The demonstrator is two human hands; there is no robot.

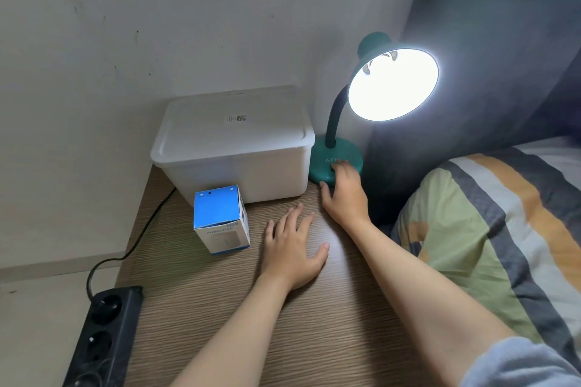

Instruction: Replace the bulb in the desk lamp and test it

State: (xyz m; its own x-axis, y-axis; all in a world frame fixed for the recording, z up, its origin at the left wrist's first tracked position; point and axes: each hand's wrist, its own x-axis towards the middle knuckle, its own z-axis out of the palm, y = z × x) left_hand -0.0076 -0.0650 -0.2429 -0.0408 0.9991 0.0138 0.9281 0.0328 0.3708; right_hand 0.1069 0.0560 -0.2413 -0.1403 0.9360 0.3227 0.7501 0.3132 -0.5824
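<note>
A teal desk lamp stands at the back right of the wooden table [314,324]. Its shade [393,83] faces me and glows bright white, so the bulb inside is lit and lost in the glare. My right hand [344,195] rests on the lamp's round base [323,155], fingertips pressing on its front part. My left hand [294,250] lies flat on the tabletop, palm down, fingers spread, holding nothing.
A white lidded plastic box [232,141] sits left of the lamp against the wall. A small blue and white carton [221,218] stands in front of it. A black power strip [100,339] with its cable lies at the table's left edge. A striped pillow [490,229] lies to the right.
</note>
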